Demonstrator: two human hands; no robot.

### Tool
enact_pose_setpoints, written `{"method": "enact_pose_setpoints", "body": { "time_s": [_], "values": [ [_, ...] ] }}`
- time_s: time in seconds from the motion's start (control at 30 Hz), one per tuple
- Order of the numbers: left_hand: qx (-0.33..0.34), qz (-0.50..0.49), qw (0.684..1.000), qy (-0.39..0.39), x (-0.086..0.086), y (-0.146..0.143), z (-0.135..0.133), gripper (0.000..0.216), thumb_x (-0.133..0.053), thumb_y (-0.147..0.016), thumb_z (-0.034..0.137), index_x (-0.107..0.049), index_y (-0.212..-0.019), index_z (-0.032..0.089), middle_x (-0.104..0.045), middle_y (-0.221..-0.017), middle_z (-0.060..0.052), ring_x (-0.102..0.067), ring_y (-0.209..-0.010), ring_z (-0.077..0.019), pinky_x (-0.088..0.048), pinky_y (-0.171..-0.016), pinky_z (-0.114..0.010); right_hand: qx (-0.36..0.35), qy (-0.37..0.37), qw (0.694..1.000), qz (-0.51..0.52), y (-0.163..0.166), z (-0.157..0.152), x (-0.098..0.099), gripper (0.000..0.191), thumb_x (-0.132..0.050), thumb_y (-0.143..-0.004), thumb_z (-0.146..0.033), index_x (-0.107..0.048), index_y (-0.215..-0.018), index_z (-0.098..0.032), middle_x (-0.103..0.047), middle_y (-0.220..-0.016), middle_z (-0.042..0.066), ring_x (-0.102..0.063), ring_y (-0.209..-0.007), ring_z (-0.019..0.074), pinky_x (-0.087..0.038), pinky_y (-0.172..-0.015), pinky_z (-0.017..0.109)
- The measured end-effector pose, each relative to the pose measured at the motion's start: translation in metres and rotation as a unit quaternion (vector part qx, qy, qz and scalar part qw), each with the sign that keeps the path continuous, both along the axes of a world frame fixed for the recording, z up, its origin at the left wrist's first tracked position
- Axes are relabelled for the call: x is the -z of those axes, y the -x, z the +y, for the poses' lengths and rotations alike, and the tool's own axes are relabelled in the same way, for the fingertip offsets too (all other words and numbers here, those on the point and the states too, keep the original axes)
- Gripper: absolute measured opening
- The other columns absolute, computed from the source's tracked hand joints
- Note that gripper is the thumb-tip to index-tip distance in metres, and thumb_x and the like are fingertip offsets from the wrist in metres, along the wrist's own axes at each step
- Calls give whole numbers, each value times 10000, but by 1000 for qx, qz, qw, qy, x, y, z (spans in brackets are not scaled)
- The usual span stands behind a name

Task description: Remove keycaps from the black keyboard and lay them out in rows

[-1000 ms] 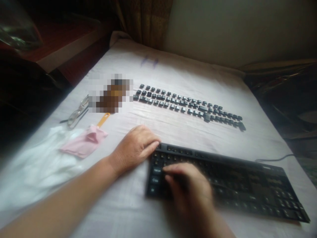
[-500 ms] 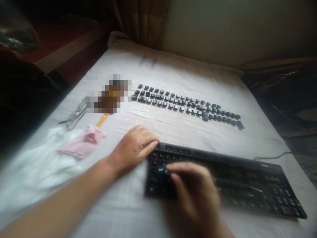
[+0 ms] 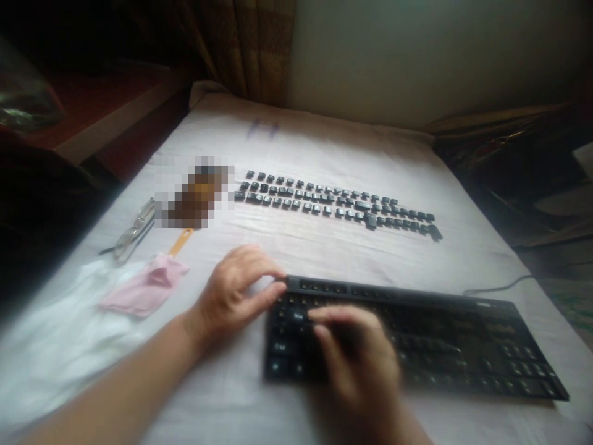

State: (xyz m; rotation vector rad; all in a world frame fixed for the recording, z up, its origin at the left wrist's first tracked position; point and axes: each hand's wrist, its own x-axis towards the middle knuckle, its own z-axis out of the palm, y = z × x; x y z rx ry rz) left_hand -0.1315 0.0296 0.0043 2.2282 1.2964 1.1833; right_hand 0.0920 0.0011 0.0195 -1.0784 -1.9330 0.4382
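Observation:
A black computer keyboard (image 3: 430, 334) lies at a slant on the white cloth, with many of its key positions bare. My left hand (image 3: 237, 287) holds the keyboard's far left corner, thumb and forefinger closed on the edge. Over the left part of the keys, my right hand (image 3: 359, 346) is in a pinch at a black keycap (image 3: 299, 315). Blur hides exactly how its fingertips meet the keycap. Beyond the keyboard, loose black keycaps (image 3: 324, 196) are laid out in rows.
Left of the rows are glasses (image 3: 132, 232), a pixelated brown patch (image 3: 197, 198) and an orange strip (image 3: 180, 242). A pink cloth (image 3: 146, 287) lies on white fabric (image 3: 60, 327). The keyboard's cable (image 3: 500, 287) runs off to the right. A reddish-brown wooden surface (image 3: 106, 105) stands at far left.
The view has shifted slightly, so the scene sits lower and further left. My right hand's pinch stays by the same keycap, which now looks lower among the keys. My left hand still holds the corner.

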Motion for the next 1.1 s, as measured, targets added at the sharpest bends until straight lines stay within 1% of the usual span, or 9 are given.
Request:
{"method": "enact_pose_setpoints", "body": {
  "time_s": [0.13, 0.17, 0.23, 0.33, 0.47, 0.53, 0.73, 0.9, 1.1],
  "values": [
    [76, -3, 996, -38, -9, -5, -7, 301, -683, -870, 476, -650, -1006, 209, -731, -866, -33, -668, -834, -188, -484, -944, -389, 2, -9, 1000, 6, -1, 1, 2, 152, -580, -905, -134, -577, -1029, -223, -742, -835, 40, -719, -738, 187, -600, -669, 310],
    [90, 10, 995, -40, -10, -6, -8, 328, -702, -852, 484, -649, -1017, 205, -733, -874, -38, -670, -842, -191, -486, -937, -386, 4, -10, 1000, 7, -1, 0, 2, 155, -582, -903, -135, -578, -1030, -224, -741, -837, 39, -716, -735, 186, -598, -668, 311],
    [102, 38, 993, -43, -10, -10, -9, 313, -723, -843, 439, -650, -1032, 201, -735, -888, -45, -671, -861, -197, -492, -925, -382, 5, -13, 1000, 10, -2, 0, 2, 149, -580, -904, -141, -581, -1025, -228, -740, -840, 38, -714, -729, 187, -594, -664, 313],
    [99, 63, 992, -44, -9, -13, -10, 211, -689, -877, 330, -649, -1045, 207, -734, -896, -44, -664, -864, -194, -492, -913, -382, -1, -18, 1000, 19, -4, 0, 2, 147, -572, -906, -135, -585, -1021, -226, -738, -843, 39, -714, -734, 182, -594, -668, 311],
    [96, 66, 992, -45, -11, -14, -9, 146, -650, -900, 261, -646, -1037, 213, -731, -885, -32, -660, -844, -183, -489, -904, -376, -39, -25, 999, 1, -9, 2, 3, 203, -590, -882, -94, -585, -1053, -204, -741, -877, 49, -713, -780, 168, -595, -699, 290],
    [100, 57, 993, -36, -11, -15, -9, 133, -642, -902, 249, -643, -1030, 211, -728, -880, -27, -659, -836, -177, -488, -898, -368, -49, -23, 999, -6, -10, 3, 4, 217, -603, -872, -91, -586, -1060, -199, -743, -892, 49, -712, -795, 165, -595, -713, 287],
    [108, 44, 993, 0, -8, -13, -10, 125, -642, -901, 225, -633, -1025, 209, -719, -900, -23, -648, -866, -172, -474, -915, -362, -31, -42, 999, 11, -6, 3, 2, 152, -585, -892, -114, -608, -1021, -191, -738, -851, 40, -707, -750, 157, -589, -687, 275],
    [104, 35, 994, 16, -4, -11, -10, 143, -654, -892, 235, -631, -1033, 225, -718, -909, -25, -656, -876, -179, -478, -927, -372, -16, -27, 999, 27, -6, 1, 3, 158, -597, -895, -131, -593, -1039, -195, -739, -893, 46, -716, -793, 162, -590, -722, 276],
    [100, 30, 994, 17, -8, -11, -10, 127, -650, -889, 219, -638, -1016, 223, -721, -898, -22, -661, -864, -176, -482, -928, -369, -21, -46, 999, 11, -7, 2, 2, 182, -555, -891, -79, -589, -1025, -198, -730, -890, 50, -718, -799, 158, -598, -733, 269]
  ]
}}
